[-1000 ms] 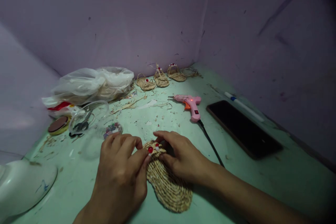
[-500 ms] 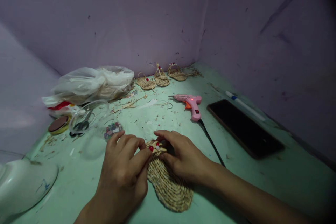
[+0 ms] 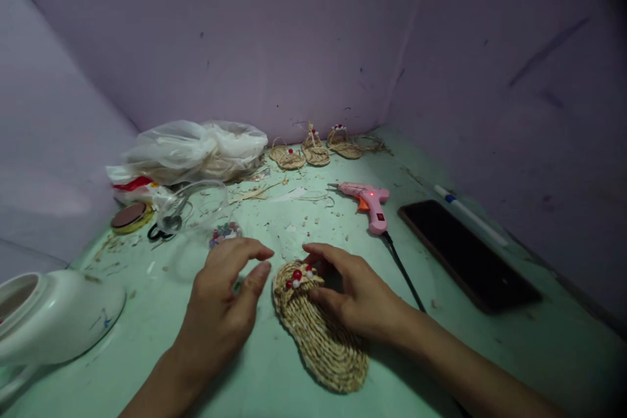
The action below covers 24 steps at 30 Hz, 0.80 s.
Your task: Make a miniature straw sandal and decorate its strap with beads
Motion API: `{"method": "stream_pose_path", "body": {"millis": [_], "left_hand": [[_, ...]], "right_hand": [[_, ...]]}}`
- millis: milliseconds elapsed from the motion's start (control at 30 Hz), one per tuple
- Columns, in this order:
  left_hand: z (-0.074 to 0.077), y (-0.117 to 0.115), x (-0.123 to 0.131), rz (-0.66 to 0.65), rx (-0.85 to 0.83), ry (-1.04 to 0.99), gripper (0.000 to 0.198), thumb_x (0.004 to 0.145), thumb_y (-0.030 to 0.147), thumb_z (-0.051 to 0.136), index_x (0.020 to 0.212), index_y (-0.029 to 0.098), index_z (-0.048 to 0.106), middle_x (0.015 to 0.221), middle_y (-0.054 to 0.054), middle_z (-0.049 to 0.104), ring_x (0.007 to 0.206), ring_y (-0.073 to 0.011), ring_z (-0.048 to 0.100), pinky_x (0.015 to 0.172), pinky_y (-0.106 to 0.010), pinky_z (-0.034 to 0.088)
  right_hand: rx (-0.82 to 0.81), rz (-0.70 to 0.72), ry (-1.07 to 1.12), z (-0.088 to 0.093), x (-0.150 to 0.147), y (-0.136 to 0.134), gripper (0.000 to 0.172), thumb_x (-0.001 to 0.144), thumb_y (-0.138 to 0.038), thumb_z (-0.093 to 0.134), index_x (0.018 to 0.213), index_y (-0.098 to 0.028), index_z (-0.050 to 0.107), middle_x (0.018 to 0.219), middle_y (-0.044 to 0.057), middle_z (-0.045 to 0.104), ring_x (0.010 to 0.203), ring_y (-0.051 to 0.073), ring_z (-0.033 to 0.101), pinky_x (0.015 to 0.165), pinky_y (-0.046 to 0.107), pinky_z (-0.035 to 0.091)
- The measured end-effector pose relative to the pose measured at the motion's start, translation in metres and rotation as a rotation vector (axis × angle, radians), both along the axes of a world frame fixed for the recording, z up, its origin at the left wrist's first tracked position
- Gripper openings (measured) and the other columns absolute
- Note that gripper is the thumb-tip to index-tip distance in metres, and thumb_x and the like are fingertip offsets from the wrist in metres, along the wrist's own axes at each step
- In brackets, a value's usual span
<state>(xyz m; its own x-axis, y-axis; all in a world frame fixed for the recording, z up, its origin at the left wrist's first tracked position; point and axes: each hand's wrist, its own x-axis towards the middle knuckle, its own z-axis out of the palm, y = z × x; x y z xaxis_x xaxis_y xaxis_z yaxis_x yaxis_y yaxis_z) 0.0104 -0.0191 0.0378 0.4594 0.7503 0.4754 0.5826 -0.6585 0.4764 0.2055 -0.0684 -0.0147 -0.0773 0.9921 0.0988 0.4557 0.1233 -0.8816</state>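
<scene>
A woven straw sandal point(image 3: 326, 339) lies on the green table, its toe end pointing away. Across its strap sit red and white beads point(image 3: 297, 276). My right hand point(image 3: 350, 287) has its thumb and fingers around the right side of the strap, gripping it. Just left of the sandal, my left hand point(image 3: 230, 294) is raised with thumb and fingers apart and holds nothing. Between the left fingertips and the sandal there is a small gap.
Beyond the hands lie a pink glue gun point(image 3: 375, 202), a black phone point(image 3: 465, 255), a marker point(image 3: 470, 215), scissors point(image 3: 166, 228), a bead container point(image 3: 225, 233), a plastic bag point(image 3: 196, 150) and small straw sandals point(image 3: 316, 151). A white ceramic pot point(image 3: 73, 313) is at the left.
My left hand has let go of the beaded strap and moved left, its fingers opening. My right hand remains at the strap. The whole view has shifted slightly.
</scene>
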Motion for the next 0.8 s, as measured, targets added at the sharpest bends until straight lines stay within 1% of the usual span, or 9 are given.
{"method": "stream_pose_path", "body": {"millis": [167,333,433,500,567,667,700,733,800], "left_hand": [[0.002,0.003,-0.005,0.226,-0.253,-0.227,0.018,0.08,0.034,0.052,0.081,0.021,0.064,0.076,-0.001,0.066,0.073,-0.0183,0.061,0.065,-0.028,0.046],[-0.005,-0.002,-0.002,0.236,-0.433,-0.319,0.017,0.076,0.03,0.054,0.08,0.017,0.063,0.079,-0.003,0.067,0.078,-0.0186,0.059,0.072,-0.03,0.045],[-0.007,-0.004,-0.001,0.213,-0.458,-0.42,0.013,0.072,0.025,0.056,0.079,0.017,0.064,0.078,-0.003,0.066,0.076,-0.0178,0.058,0.072,-0.03,0.043],[0.0,0.005,0.006,0.189,-0.507,-0.536,0.01,0.069,0.02,0.058,0.075,0.017,0.065,0.071,-0.001,0.064,0.068,-0.0159,0.055,0.067,-0.028,0.042],[0.017,0.023,0.022,0.135,-0.574,-0.646,0.005,0.065,0.015,0.059,0.066,0.016,0.064,0.062,0.0,0.06,0.059,-0.0132,0.051,0.059,-0.026,0.039],[0.062,0.063,0.06,0.066,-0.601,-0.729,0.013,0.065,0.011,0.057,0.054,0.016,0.058,0.049,0.003,0.051,0.047,-0.0094,0.044,0.052,-0.023,0.036],[0.08,0.074,0.073,0.051,-0.61,-0.766,0.015,0.066,0.009,0.055,0.053,0.015,0.056,0.048,0.003,0.05,0.045,-0.0084,0.044,0.051,-0.023,0.036],[0.099,0.083,0.087,0.034,-0.617,-0.809,0.015,0.068,0.009,0.053,0.055,0.015,0.055,0.049,0.003,0.049,0.044,-0.0073,0.043,0.051,-0.022,0.036],[0.132,0.091,0.109,-0.005,-0.642,-0.876,0.015,0.071,0.007,0.05,0.059,0.016,0.053,0.05,0.004,0.049,0.042,-0.0061,0.042,0.049,-0.021,0.036]], "right_hand": [[0.088,-0.002,-0.018,0.009,0.001,-0.003,0.058,0.07,-0.03,0.071,0.122,-0.019,0.048,0.119,0.011,0.055,0.1,0.022,0.055,0.089,0.043,0.044],[0.266,-0.144,-0.095,0.013,-0.011,0.001,0.05,0.072,-0.034,0.068,0.117,-0.019,0.051,0.118,0.011,0.055,0.111,0.025,0.049,0.095,0.045,0.039],[0.262,-0.194,-0.03,0.025,-0.011,-0.002,0.05,0.069,-0.035,0.07,0.114,-0.021,0.054,0.119,0.01,0.056,0.112,0.027,0.049,0.098,0.046,0.037],[0.181,-0.258,0.144,0.037,-0.02,-0.009,0.039,0.069,-0.039,0.069,0.104,-0.022,0.059,0.11,0.009,0.061,0.105,0.026,0.054,0.093,0.045,0.041],[-0.025,-0.212,0.396,0.045,-0.045,-0.019,0.024,0.075,-0.043,0.063,0.085,-0.022,0.061,0.088,0.006,0.065,0.086,0.023,0.062,0.079,0.041,0.048],[-0.521,0.333,0.679,0.043,-0.115,-0.031,0.033,0.083,-0.047,0.048,0.077,-0.017,0.061,0.07,0.007,0.064,0.066,0.023,0.064,0.057,0.038,0.052],[-0.578,0.535,0.643,0.04,-0.141,-0.033,0.035,0.086,-0.046,0.045,0.08,-0.015,0.062,0.071,0.008,0.064,0.066,0.024,0.065,0.054,0.038,0.052],[-0.542,0.632,0.594,0.036,-0.164,-0.034,0.033,0.087,-0.043,0.046,0.085,-0.015,0.063,0.075,0.008,0.065,0.068,0.023,0.065,0.054,0.038,0.052],[-0.463,0.625,0.571,0.032,-0.197,-0.031,0.028,0.087,-0.037,0.053,0.105,-0.015,0.059,0.097,0.008,0.064,0.084,0.022,0.063,0.066,0.04,0.054]]}}
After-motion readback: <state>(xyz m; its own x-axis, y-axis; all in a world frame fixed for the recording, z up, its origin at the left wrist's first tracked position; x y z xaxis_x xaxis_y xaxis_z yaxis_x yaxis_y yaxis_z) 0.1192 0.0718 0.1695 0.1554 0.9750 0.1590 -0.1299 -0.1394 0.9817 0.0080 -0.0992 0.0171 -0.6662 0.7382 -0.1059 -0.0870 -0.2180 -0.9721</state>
